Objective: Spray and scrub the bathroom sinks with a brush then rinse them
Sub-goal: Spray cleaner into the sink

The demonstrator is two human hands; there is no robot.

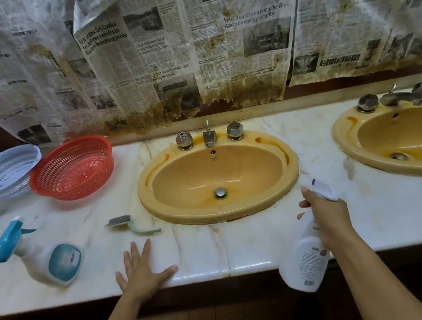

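The right hand grips a white spray bottle near the yellow sink; the left hand rests flat, fingers spread, on the marble counter; the brush lies just left of the sink.

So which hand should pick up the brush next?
Left, probably. The left hand rests flat and empty on the counter, close to the brush. The right hand grips the white spray bottle on the other side of the sink.
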